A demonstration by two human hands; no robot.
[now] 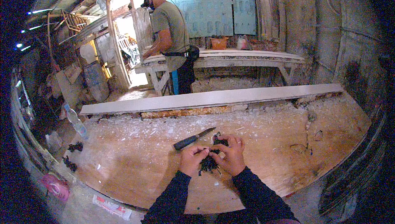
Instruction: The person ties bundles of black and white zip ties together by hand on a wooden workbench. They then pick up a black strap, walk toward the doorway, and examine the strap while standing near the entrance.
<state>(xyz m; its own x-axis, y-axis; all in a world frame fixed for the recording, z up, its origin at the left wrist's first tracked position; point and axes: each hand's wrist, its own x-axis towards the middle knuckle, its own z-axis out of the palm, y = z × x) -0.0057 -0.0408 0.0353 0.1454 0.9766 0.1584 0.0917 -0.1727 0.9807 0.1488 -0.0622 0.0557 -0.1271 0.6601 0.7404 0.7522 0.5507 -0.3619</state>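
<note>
My left hand [192,160] and my right hand [233,156] meet at the near middle of the wooden table [135,170]. Between their pinched fingertips is the middle of a bundle of black strands [210,165]. Its loose ends fan out below my fingers, and more of it shows above, beside my right fingers. My fingers cover the part where they grip. Just beyond my left hand lies a knife [193,139] with a dark handle, its blade aimed to the far right.
A long white board [214,97] spans the table's far side, with white chips before it. Two black bunches [75,146] and a plastic bottle [75,121] are at the left edge. Thin black strands [303,146] lie right. Beyond, a person [172,30] stands at another bench [247,60].
</note>
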